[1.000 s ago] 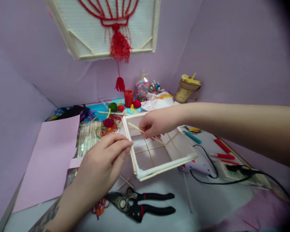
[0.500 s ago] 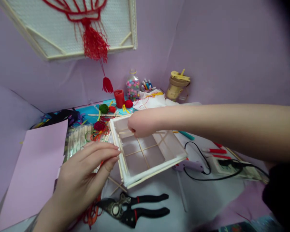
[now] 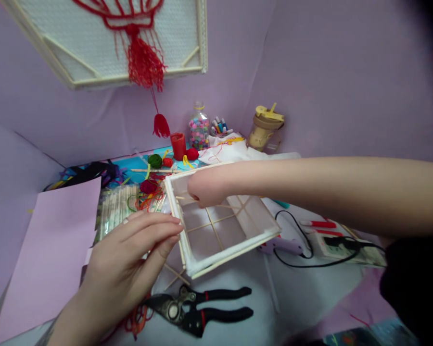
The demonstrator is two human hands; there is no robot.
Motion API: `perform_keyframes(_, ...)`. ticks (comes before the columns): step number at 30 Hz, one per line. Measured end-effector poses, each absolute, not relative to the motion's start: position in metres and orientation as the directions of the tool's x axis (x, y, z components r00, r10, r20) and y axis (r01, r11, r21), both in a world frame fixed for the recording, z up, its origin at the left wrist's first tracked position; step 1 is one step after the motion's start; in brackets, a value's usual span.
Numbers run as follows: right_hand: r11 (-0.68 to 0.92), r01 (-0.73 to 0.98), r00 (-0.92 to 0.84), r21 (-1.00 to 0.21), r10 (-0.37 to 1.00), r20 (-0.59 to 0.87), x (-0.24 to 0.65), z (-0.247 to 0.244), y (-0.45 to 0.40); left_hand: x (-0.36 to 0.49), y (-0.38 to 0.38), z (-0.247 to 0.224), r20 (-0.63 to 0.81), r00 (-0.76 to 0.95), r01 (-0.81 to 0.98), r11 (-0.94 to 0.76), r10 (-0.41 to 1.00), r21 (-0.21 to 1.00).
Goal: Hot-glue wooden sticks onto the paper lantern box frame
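A box-shaped frame of pale sticks with white translucent walls (image 3: 259, 222) is tilted on the table, its open top facing me. Thin wooden sticks (image 3: 216, 221) cross inside it. My left hand (image 3: 126, 259) pinches the box's left rim between thumb and fingers. Over the far rim, my right hand (image 3: 208, 185) reaches down into the box with its fingers curled near the far-left inner wall. Its fingertips are hidden, so what they hold cannot be made out. Black-handled pruning shears (image 3: 198, 307) lie just in front of the box.
Behind are a red candle (image 3: 178, 146), a jar of colored balls (image 3: 199, 127) and a lidded cup (image 3: 265, 129). Bundled sticks (image 3: 119, 209) and pink paper (image 3: 57, 240) lie left. A purple glue gun (image 3: 285, 246) with a cord sits right. A framed yarn piece (image 3: 144, 53) hangs above.
My right hand has shifted slightly left and down inside the box. My left hand keeps its pinch on the rim. The view has moved a little.
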State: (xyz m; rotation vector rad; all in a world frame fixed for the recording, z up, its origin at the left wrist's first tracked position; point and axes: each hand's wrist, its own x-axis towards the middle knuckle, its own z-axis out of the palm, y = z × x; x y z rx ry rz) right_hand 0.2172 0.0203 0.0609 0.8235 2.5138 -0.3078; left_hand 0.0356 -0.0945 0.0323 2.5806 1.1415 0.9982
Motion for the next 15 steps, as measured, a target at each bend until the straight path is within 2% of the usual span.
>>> perform_keyframes(10, 0.744, 0.668, -0.58, -0.01, 0.512, -0.634, 0.216, 0.061, 0.019, 0.036, -0.093, 0.033, 0.514, 0.5, 0.612, -0.704, 0.697, 0.36)
perform_keyframes(13, 0.714, 0.697, -0.591, -0.056, 0.529, -0.608, 0.216, 0.056, 0.02, 0.035, -0.094, 0.031, 0.507, 0.514, 0.598, -0.712, 0.692, 0.367)
perform_keyframes(15, 0.667, 0.732, -0.629, -0.143, 0.58, -0.518, 0.217, 0.051, 0.02, 0.035, -0.095, 0.03, 0.502, 0.534, 0.58, -0.727, 0.68, 0.368)
